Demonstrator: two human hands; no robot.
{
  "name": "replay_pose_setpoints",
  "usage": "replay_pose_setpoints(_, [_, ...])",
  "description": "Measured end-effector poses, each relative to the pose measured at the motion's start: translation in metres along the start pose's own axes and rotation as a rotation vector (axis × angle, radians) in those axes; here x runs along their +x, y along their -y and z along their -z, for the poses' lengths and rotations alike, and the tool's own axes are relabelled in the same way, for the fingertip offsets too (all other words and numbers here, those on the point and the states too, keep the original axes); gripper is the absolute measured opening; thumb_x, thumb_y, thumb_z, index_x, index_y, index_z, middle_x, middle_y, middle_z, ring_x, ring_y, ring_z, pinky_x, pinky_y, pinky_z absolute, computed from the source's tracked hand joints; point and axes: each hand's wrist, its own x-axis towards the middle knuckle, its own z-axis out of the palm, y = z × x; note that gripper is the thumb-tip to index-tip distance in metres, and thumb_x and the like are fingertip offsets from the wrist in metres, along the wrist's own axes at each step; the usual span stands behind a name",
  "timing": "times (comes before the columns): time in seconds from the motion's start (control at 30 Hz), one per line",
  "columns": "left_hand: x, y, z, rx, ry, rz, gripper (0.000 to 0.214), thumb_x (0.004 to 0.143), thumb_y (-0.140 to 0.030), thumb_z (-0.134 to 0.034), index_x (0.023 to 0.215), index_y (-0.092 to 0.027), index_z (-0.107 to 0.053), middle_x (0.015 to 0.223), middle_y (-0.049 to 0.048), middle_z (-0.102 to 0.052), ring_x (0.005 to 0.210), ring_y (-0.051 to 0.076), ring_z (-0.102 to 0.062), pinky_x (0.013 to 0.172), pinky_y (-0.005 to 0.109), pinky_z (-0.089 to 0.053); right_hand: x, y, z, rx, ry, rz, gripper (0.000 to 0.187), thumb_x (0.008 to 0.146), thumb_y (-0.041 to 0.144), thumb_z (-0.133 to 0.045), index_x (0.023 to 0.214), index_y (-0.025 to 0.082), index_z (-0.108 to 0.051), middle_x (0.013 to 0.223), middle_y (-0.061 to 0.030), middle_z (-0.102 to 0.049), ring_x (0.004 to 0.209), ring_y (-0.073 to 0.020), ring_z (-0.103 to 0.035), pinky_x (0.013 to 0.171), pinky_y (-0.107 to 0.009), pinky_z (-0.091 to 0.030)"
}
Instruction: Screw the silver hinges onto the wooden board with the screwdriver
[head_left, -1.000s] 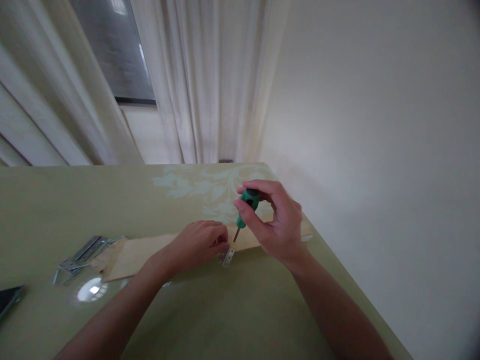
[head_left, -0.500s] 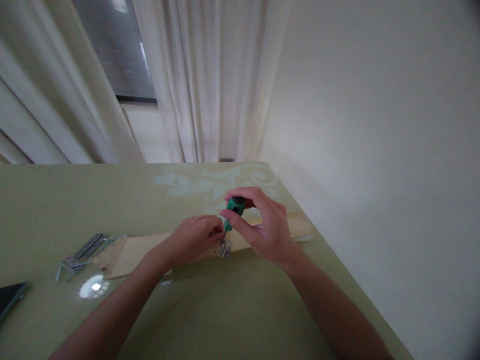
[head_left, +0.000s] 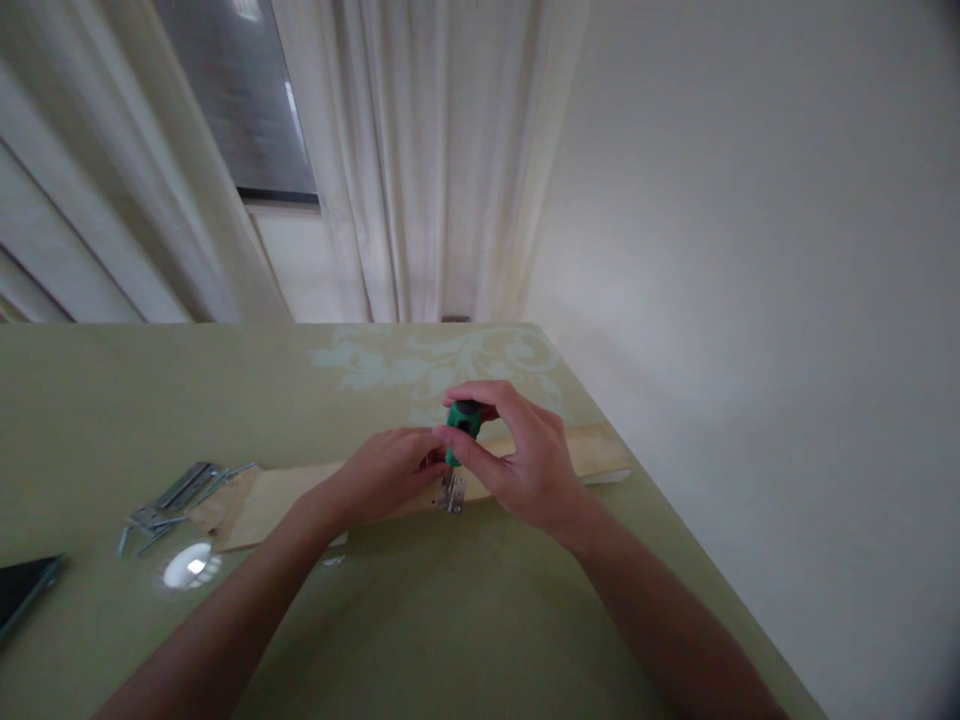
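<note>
My right hand [head_left: 525, 455] grips a small green screwdriver [head_left: 463, 420] with a dark top, fingers wrapped around its handle. The shaft points down at a silver metal hinge [head_left: 454, 496] on the near edge of a pale wooden board [head_left: 281, 495]. My left hand [head_left: 390, 470] rests over the board just left of the hinge. Its fingers are closed together by the screwdriver's tip; whatever they pinch is hidden. Part of the hinge overhangs the board's edge.
On the left lie more metal hinges [head_left: 187, 487] and several long screws [head_left: 154, 540] by the board's end. A dark flat object [head_left: 26, 590] sits at the left edge. The green table [head_left: 465, 620] meets a white wall [head_left: 750, 300] on the right; curtains [head_left: 420, 180] hang behind.
The screwdriver's handle has shifted slightly left and down and stands more upright, with my right fingers turned a little around it. My left hand stays in nearly the same place.
</note>
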Motion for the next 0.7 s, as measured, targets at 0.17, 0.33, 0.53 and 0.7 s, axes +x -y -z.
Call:
replay_pose_setpoints(0.17, [-0.004,-0.003,0.019,0.008,-0.03,0.013,0.021,0.103,-0.031,-0.058,0.092,-0.021,-0.073,0.093,0.0056,-0.08,0.085,0.023,-0.074,0.073,0.031,-0.048,-0.001,0.004,0.001,0.009,0.038,0.02,0.029,0.1,0.03,-0.076,0.126,0.022,-0.066,0.106,-0.0035,-0.08,0.094,-0.0153,-0.077,0.089,-0.028,-0.061])
replay_pose_setpoints(0.33, [-0.03,0.024,0.065,0.097,-0.164,0.169,0.027,0.1,-0.04,-0.059,0.101,-0.025,-0.081,0.097,0.0042,-0.082,0.086,0.023,-0.074,0.081,0.032,-0.051,-0.001,0.007,0.001,0.03,0.072,0.056,0.027,0.101,0.03,-0.076,0.125,0.022,-0.067,0.105,-0.0034,-0.08,0.093,-0.0147,-0.076,0.087,-0.027,-0.06])
replay_pose_setpoints(0.53, [-0.082,0.081,0.091,0.429,-0.153,0.669,0.041,0.103,-0.035,-0.048,0.123,-0.021,-0.081,0.119,0.0152,-0.081,0.106,0.037,-0.075,0.09,0.044,-0.056,-0.001,0.009,-0.001,0.037,0.099,0.073,0.027,0.1,0.029,-0.076,0.125,0.021,-0.067,0.106,-0.0032,-0.08,0.094,-0.0138,-0.075,0.089,-0.025,-0.058])
replay_pose_setpoints(0.7, [-0.128,0.129,0.086,0.393,-0.108,0.848,0.044,0.104,-0.029,-0.044,0.123,-0.009,-0.078,0.114,0.022,-0.078,0.105,0.041,-0.073,0.086,0.054,-0.053,-0.003,0.011,-0.001,0.032,0.1,0.075,0.025,0.101,0.029,-0.075,0.124,0.022,-0.067,0.105,-0.0025,-0.079,0.093,-0.0139,-0.075,0.089,-0.026,-0.059])
